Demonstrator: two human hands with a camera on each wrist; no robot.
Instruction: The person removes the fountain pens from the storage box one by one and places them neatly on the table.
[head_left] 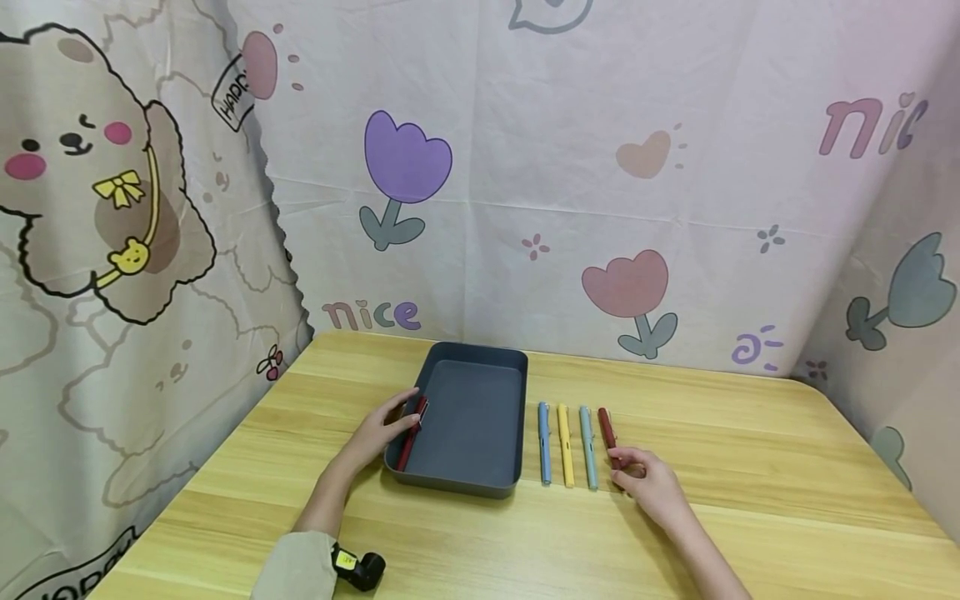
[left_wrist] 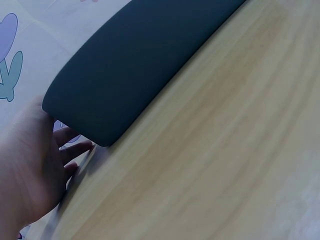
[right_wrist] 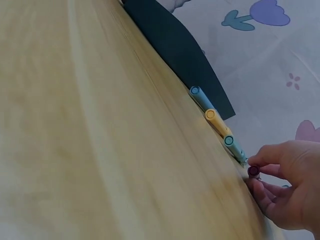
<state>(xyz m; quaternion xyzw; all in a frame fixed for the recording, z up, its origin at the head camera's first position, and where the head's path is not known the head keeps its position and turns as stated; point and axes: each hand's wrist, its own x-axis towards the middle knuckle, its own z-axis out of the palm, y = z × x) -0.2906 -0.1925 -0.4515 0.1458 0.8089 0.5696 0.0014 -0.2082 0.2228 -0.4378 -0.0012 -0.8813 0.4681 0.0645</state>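
Observation:
A dark grey tray point(head_left: 480, 417) stands on the table, and a dark red pen point(head_left: 407, 450) lies inside along its left wall. My left hand point(head_left: 375, 433) holds that wall, thumb over the rim by this pen and the other fingers outside. In the left wrist view those fingers point(left_wrist: 75, 150) show beside the tray's end point(left_wrist: 125, 75); the thumb is hidden. To the tray's right lie a blue pen point(head_left: 544, 442), a yellow pen point(head_left: 566, 446) and a light green pen point(head_left: 588, 447), side by side. My right hand point(head_left: 654, 483) pinches the lower end of another dark red pen point(head_left: 606, 427) next to them.
The wooden table point(head_left: 450, 542) has a patterned cloth point(head_left: 525, 167) hanging behind it and at both sides. A small black device point(head_left: 360, 569) sits at the left sleeve's cuff.

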